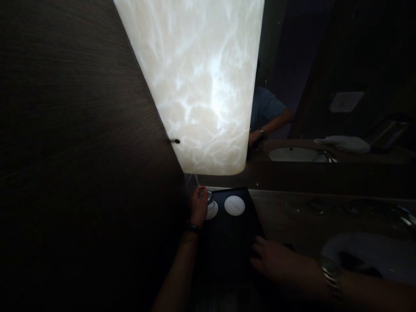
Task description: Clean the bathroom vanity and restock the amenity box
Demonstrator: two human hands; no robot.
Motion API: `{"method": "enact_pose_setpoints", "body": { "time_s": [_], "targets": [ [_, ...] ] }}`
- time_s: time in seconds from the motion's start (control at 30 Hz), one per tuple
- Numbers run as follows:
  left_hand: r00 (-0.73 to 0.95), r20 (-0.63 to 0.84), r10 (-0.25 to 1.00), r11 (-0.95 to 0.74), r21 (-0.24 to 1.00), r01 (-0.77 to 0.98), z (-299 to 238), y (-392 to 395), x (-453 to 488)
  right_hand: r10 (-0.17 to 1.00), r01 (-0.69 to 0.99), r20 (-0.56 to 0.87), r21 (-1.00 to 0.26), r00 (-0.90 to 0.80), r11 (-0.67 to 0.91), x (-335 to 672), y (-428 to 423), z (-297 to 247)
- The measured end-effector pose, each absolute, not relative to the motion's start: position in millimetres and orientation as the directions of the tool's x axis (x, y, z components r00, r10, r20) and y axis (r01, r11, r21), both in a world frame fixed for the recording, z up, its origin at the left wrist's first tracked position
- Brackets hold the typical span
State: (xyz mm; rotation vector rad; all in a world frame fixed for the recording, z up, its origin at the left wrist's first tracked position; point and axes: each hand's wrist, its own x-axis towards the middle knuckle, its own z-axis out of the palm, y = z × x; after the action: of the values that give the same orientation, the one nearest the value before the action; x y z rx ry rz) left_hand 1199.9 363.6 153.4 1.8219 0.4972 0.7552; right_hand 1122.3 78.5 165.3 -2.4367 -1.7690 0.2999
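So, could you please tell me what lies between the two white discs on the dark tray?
In the head view, just a bare strip of the dark tray shows between the disc beside the left hand and the right disc.

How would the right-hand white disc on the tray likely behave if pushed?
The disc would probably slide rather than roll, since it lies flat on the tray. It shows no clear height, so it is likely light and may be awkward to pinch up. The dim view leaves its stiffness unclear.
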Motion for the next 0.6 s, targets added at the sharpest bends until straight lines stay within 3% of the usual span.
{"method": "enact_pose_setpoints", "body": {
  "time_s": [0.17, 0.3, 0.47, 0.53, 0.6],
  "targets": [
    [0.74, 0.239, 0.629, -0.374, 0.927, 0.018, 160, 361, 1198, 0.984, 0.965, 0.022, -0.204, 0.175, -0.167, 1118, 195, 168],
    [0.766, 0.224, 0.603, -0.415, 0.908, 0.061, 167, 363, 1189, 0.991, 0.941, 0.051, -0.321, 0.126, -0.103, 1128, 161, 172],
    [0.761, 0.219, 0.61, -0.433, 0.897, 0.089, 170, 366, 1190, 0.927, 0.848, -0.084, -0.38, 0.365, -0.368, 1143, 22, 193],
    [0.749, 0.232, 0.621, -0.42, 0.905, 0.068, 177, 365, 1179, 0.867, 0.767, -0.001, -0.464, 0.499, -0.442, 1140, -26, 197],
    [0.733, 0.26, 0.629, -0.407, 0.913, 0.025, 185, 359, 1152, 0.734, 0.667, 0.145, -0.558, 0.664, -0.494, 1136, -64, 194]
  ]
}}
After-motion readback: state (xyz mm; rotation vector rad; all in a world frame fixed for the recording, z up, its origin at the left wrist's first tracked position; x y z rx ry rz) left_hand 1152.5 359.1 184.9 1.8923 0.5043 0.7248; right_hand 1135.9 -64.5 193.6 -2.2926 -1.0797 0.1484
